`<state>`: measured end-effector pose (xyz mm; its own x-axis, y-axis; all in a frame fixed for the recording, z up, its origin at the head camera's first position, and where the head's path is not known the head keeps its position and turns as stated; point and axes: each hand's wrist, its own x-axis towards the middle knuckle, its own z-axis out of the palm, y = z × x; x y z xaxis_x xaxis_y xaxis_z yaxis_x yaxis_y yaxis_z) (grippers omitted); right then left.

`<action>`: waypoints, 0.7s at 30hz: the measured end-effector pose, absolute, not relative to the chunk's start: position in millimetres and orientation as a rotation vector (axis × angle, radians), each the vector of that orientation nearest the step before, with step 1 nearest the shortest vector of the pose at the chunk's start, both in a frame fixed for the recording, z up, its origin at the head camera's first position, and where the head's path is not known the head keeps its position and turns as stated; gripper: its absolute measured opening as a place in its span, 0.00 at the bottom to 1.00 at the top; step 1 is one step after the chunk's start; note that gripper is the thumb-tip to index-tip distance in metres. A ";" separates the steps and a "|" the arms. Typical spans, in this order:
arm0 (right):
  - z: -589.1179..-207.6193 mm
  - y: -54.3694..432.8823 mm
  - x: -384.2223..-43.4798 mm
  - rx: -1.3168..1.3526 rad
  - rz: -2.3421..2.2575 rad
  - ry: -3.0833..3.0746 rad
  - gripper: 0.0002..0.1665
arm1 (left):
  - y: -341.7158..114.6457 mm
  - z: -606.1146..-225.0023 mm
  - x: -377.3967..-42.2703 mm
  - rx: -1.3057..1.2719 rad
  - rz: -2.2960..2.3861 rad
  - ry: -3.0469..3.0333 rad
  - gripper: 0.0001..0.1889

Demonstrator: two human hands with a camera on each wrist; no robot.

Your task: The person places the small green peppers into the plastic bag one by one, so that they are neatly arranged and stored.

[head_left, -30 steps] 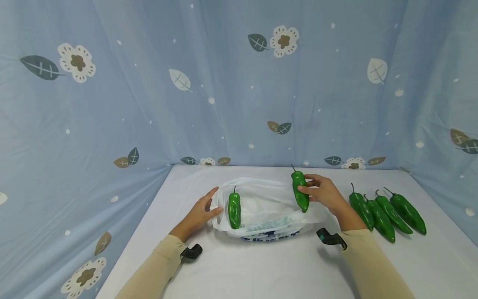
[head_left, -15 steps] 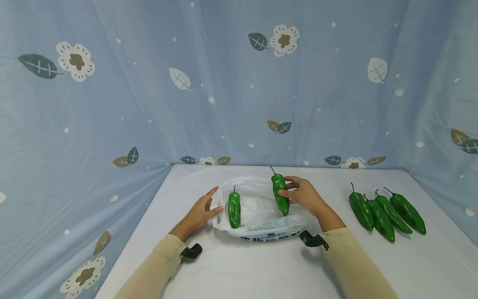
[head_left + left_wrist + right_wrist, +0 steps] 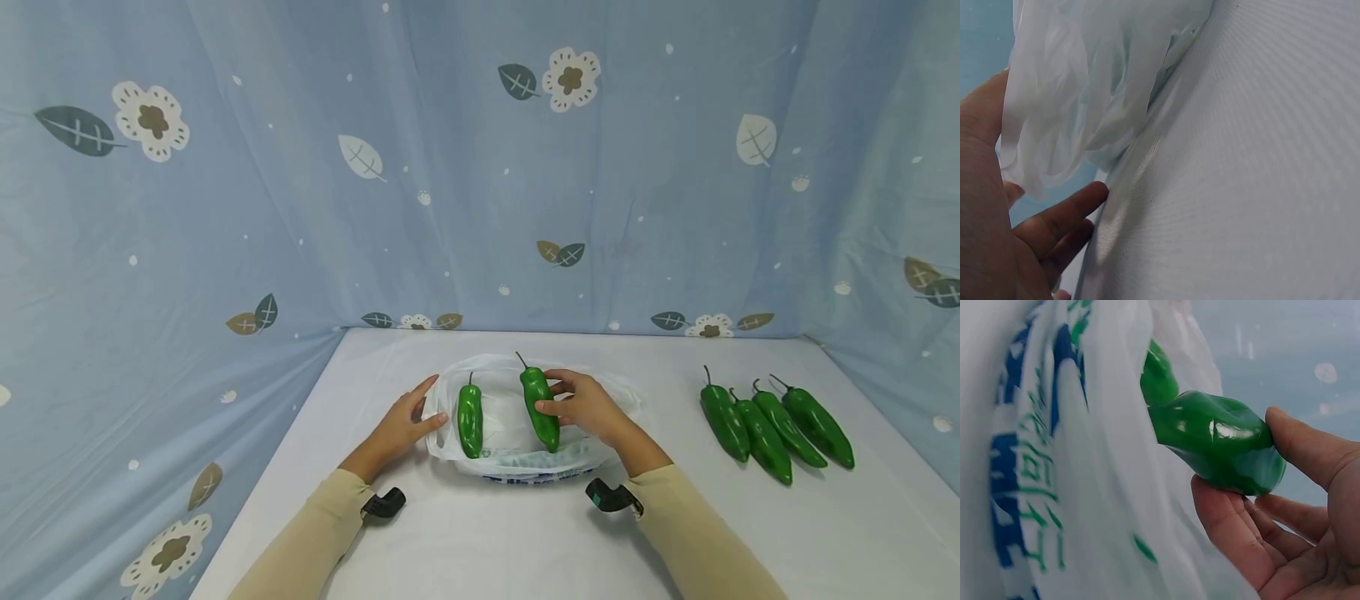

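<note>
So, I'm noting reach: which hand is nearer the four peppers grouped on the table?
Right: the right hand is at the bag's opening, left of the four peppers; the left hand is farther, at the bag's left edge.

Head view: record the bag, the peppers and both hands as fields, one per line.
bag: white plastic, mouth open, on table
left hand: against the bag's left edge
right hand: holds a pepper
held pepper: at the bag's mouth
pepper in bag: one, left side
loose peppers: four, side by side, right of the bag
</note>
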<state>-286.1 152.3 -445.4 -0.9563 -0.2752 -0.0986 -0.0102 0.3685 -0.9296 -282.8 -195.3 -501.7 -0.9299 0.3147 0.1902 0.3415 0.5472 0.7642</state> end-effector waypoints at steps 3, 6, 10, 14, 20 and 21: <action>-448.7 147.4 -283.5 -0.252 -1.596 2.393 0.42 | -195.2 -502.9 -284.0 -0.592 -1.357 -2.735 0.42; -451.3 144.2 -280.0 -0.233 -1.582 2.388 0.42 | -195.1 -504.2 -284.5 -0.587 -1.354 -2.734 0.42; -452.6 142.5 -275.6 -0.237 -1.589 2.364 0.41 | -194.9 -503.3 -283.6 -0.573 -1.349 -2.742 0.41; -451.5 143.7 -271.8 -0.266 -1.609 2.356 0.42 | -194.6 -500.3 -283.0 -0.579 -1.354 -2.743 0.41; -449.9 147.7 -265.2 -0.342 -1.587 2.386 0.42 | -194.5 -500.6 -284.3 -0.586 -1.359 -2.758 0.41; -450.4 147.9 -265.0 -0.353 -1.568 2.384 0.42 | -194.5 -500.5 -284.1 -0.578 -1.357 -2.760 0.41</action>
<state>-265.0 147.9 -450.4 -0.9351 -0.3436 -0.0870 -0.0563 0.3863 -0.9207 -284.1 -194.5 -500.5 -0.9317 0.3207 0.1707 0.3311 0.5559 0.7625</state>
